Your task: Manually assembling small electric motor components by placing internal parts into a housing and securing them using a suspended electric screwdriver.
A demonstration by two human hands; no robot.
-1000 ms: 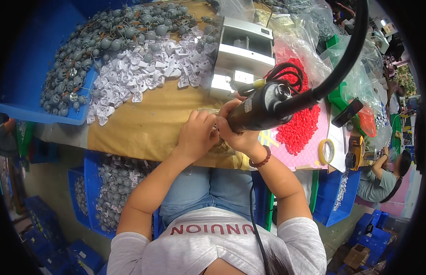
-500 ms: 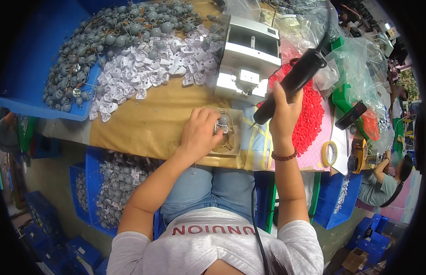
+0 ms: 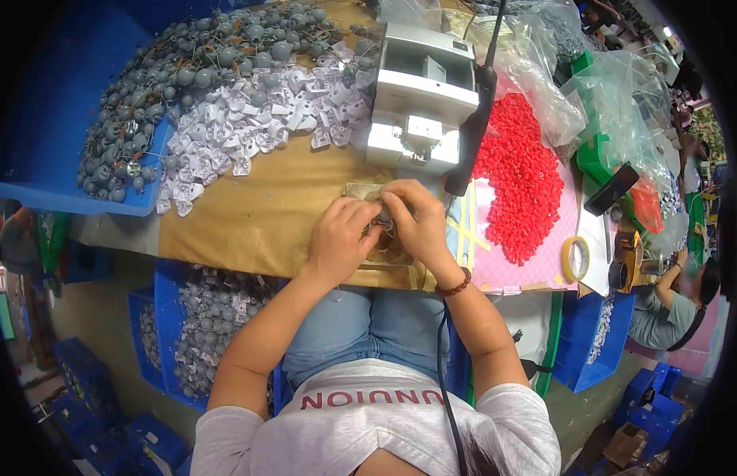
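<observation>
Over a small clear fixture plate (image 3: 359, 190) at the table's front edge, both hands meet on a small grey ball-shaped part (image 3: 385, 214). My left hand (image 3: 340, 238) pinches it from the left. From the right, my right hand (image 3: 417, 224) has its fingertips closed on the same part. Fingers cover most of the piece and the middle of the fixture. A black electric screwdriver (image 3: 473, 131) hangs tip down on its cord, just right of the silver-white machine (image 3: 420, 103), with no hand on it.
White plastic pieces (image 3: 257, 119) and grey balls with wires (image 3: 202, 63) lie heaped at the back left by a blue bin (image 3: 43, 186). Red small parts (image 3: 521, 182) cover a pink sheet on the right, near a tape roll (image 3: 575, 259) and phone (image 3: 611, 189). Another person (image 3: 668, 313) sits far right.
My right hand has let go of the screwdriver and moved left to the part on the fixture. The screwdriver now hangs beside the machine. My left hand has stayed at the fixture.
</observation>
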